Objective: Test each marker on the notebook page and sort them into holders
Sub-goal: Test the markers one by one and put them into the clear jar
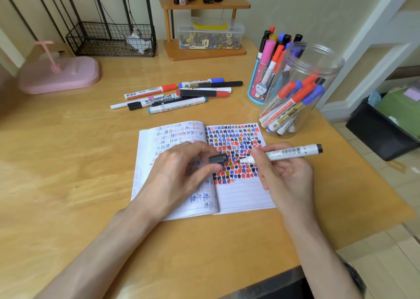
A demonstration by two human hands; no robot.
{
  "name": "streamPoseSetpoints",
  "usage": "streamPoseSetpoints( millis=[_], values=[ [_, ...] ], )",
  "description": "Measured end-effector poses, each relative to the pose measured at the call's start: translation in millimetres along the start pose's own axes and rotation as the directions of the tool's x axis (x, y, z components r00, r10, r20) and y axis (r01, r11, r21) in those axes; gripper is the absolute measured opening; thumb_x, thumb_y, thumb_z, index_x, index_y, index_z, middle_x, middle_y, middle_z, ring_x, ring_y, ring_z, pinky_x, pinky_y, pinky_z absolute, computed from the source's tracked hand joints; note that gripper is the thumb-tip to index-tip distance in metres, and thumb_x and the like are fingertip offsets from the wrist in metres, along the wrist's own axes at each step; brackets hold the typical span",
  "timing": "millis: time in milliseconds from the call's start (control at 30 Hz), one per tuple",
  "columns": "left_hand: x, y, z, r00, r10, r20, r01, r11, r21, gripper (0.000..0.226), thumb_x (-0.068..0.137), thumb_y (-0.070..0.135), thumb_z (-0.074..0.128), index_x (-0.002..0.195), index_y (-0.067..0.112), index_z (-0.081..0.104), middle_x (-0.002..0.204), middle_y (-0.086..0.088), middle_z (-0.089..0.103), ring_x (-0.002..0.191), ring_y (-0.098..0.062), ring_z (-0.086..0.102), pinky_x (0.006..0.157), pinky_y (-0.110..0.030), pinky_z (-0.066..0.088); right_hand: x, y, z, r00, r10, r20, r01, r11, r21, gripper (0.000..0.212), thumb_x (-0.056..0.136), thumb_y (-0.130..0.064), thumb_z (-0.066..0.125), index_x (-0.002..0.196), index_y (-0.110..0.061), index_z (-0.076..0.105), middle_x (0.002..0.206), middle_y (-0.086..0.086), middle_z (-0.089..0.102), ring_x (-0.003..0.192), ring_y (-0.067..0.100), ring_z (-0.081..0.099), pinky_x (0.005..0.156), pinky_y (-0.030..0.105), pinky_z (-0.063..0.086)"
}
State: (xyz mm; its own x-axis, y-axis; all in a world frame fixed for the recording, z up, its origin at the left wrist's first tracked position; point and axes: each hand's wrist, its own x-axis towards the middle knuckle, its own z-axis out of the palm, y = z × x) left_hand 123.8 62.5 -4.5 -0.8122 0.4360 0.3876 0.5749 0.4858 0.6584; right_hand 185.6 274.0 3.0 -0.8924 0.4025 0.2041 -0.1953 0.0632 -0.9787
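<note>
While the right grip [284,169] pinches the marker [293,151] low on its barrel, tip at the notebook [245,194] page on the tabletop [68,162], the left grip [179,169] pinches a black cap [218,158]. Likely light, rigid, slick plastic; hold mid-barrel when dropping it into the clear jar [318,67].

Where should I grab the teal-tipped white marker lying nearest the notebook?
Pinch the teal-tipped marker at mid-barrel, coming down from the notebook side: it lies flat at the pile's near edge, and other markers crowd only its far side.
</note>
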Motion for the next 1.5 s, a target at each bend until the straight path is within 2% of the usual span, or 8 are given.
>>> streamPoseSetpoints(
  millis=[233,467,600,767,1000,1300,1400,1500],
  values=[
    [1,-5,1,0.999,0.054,0.006,-0.054,0.998,0.014,0.029,0.097,0.049,0.068,0.112,0.026,0.074,0.096,0.022,0.065,0.09,0.001,0.06,0.081,-0.019,0.047,-1,-7,-4,0.992,0.114,0.059,-0.121,0.983,0.135,0.022,0.096,-0.026,0.067,0.095,-0.004,0.067,0.066,0.015,0.059,0.054,0.022,0.05,0.049,0.026,0.037],
    [1,-3,2,0.998,0.067,0.019,-0.066,0.998,-0.01,0.031,0.095,0.05,0.066,0.112,0.025,0.074,0.094,0.018,0.066,0.089,-0.005,0.063,0.077,-0.024,0.048,-3,-6,0,0.982,0.134,0.133,-0.146,0.985,0.088,0.015,0.098,-0.015,0.066,0.099,0.0,0.063,0.07,0.017,0.068,0.054,0.027,0.056,0.049,0.025,0.039],
    [-1,3,2,0.999,0.033,0.026,-0.031,0.997,-0.077,0.029,0.094,0.048,0.068,0.111,0.026,0.075,0.09,0.01,0.071,0.07,-0.004,0.059,0.063,-0.014,0.041,-5,-9,2,0.98,0.071,0.188,-0.082,0.995,0.048,0.008,0.095,-0.012,0.07,0.096,-0.004,0.071,0.075,0.019,0.072,0.058,0.025,0.065,0.051,0.027,0.047],
    [-3,4,7,0.999,0.003,-0.032,-0.008,0.987,-0.159,0.028,0.09,0.048,0.073,0.105,0.024,0.078,0.076,0.027,0.062,0.054,-0.005,0.044,0.055,-0.01,0.031,-4,-9,3,0.979,0.041,0.198,-0.055,0.996,0.065,0.007,0.091,-0.011,0.07,0.094,-0.004,0.071,0.073,0.02,0.073,0.062,0.028,0.072,0.06,0.028,0.056],
    [-5,1,10,0.997,0.0,-0.082,-0.014,0.987,-0.161,0.034,0.089,0.051,0.068,0.106,0.023,0.079,0.084,0.02,0.071,0.065,-0.015,0.061,0.064,-0.031,0.051,-4,-5,6,0.977,0.017,0.21,-0.032,0.997,0.067,0.01,0.089,-0.013,0.07,0.094,-0.005,0.07,0.072,0.019,0.074,0.065,0.027,0.073,0.065,0.028,0.058],
    [-3,8,11,0.991,-0.033,-0.131,0.012,0.988,-0.151,0.031,0.087,0.05,0.066,0.101,0.025,0.079,0.08,0.006,0.073,0.063,-0.028,0.064,0.065,-0.042,0.049,-2,-4,6,0.977,0.004,0.215,-0.025,0.995,0.093,0.007,0.091,-0.013,0.069,0.095,-0.008,0.07,0.075,0.02,0.074,0.067,0.026,0.073,0.067,0.025,0.057],
    [-1,9,14,0.991,-0.061,-0.116,0.046,0.991,-0.128,0.02,0.088,0.04,0.073,0.1,0.025,0.078,0.075,0.005,0.07,0.063,-0.023,0.063,0.066,-0.038,0.049,1,-3,6,0.975,0.01,0.22,-0.033,0.994,0.099,0.007,0.091,-0.013,0.069,0.095,-0.007,0.07,0.076,0.02,0.074,0.068,0.025,0.073,0.067,0.025,0.057],
    [-1,8,15,0.995,-0.068,-0.07,0.061,0.994,-0.093,0.011,0.091,0.025,0.079,0.102,0.023,0.077,0.07,0.011,0.064,0.059,-0.009,0.056,0.057,-0.016,0.043,6,-1,3,0.97,0.041,0.24,-0.059,0.996,0.068,0.014,0.09,-0.015,0.07,0.096,-0.003,0.072,0.076,0.021,0.074,0.068,0.022,0.072,0.066,0.024,0.057]
  ],
)
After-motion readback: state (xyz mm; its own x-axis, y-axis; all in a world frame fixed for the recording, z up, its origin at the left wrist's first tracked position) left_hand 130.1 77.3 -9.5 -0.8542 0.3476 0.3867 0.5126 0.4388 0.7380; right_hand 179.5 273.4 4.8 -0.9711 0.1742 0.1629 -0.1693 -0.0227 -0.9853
